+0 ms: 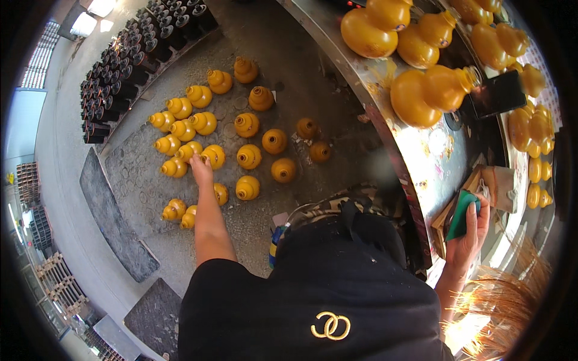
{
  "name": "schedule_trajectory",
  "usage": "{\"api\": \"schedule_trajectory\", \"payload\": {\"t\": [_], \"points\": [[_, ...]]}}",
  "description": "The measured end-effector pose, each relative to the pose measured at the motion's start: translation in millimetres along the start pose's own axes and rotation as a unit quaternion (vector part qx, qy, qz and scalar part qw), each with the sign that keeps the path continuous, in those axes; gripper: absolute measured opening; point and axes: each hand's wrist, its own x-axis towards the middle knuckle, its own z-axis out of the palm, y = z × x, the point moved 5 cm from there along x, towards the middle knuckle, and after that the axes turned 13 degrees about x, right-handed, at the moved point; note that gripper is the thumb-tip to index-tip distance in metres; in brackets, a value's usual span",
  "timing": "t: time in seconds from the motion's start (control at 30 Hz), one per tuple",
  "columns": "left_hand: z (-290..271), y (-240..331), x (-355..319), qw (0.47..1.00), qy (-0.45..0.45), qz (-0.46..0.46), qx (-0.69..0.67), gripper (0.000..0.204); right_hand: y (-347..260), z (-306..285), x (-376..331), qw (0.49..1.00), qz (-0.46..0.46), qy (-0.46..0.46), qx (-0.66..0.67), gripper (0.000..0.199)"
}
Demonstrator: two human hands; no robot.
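Note:
My left arm reaches out over the floor, and my left hand [201, 167] has its fingers closed at the neck of a yellow gourd-shaped bottle [215, 156]. More bottles of the same kind stand around that one, such as a glossy one [248, 156] just to its right. At the far right, beside the bench, my right hand [471, 227] grips a green pad [462, 214] between thumb and fingers. A large gourd-shaped bottle [415, 99] lies on the bench beyond this hand.
The workbench [430, 174] curves along my right side, with a dark screen [497, 95] and a cardboard box [498, 186] by it. Rows of black containers [129, 75] stand at the back left. Dark mats [114, 210] lie on the floor, and bristles [506, 295] show at lower right.

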Motion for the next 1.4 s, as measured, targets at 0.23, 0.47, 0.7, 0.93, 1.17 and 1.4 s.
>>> {"api": "schedule_trajectory", "payload": {"t": [0.23, 0.47, 0.7, 0.93, 1.17, 1.4], "points": [[7, 0, 13, 0.994, -0.073, -0.052, 0.056, 0.035, 5, 42, 10, 0.998, 0.015, -0.022, -0.049, 0.022], [-18, 33, 92, 0.995, 0.078, 0.054, 0.021, 0.043, 13, 35, 11, 0.998, 0.046, 0.009, -0.033, 0.020], [36, 16, 178, 0.999, 0.027, -0.016, -0.026, 0.025, 8, 42, 3, 0.996, 0.037, 0.061, -0.045, 0.020], [50, 10, 183, 0.990, 0.106, 0.070, 0.065, 0.026, 5, 44, -13, 0.995, 0.040, 0.072, -0.062, 0.019], [6, 49, 173, 0.993, 0.052, 0.106, 0.020, 0.022, 17, 22, -19, 0.994, 0.057, 0.094, -0.011, 0.013], [-251, 198, 117, 0.916, 0.235, 0.302, -0.123, 0.008, 10, 5, -9, 0.992, 0.060, 0.072, 0.089, 0.014]]}}
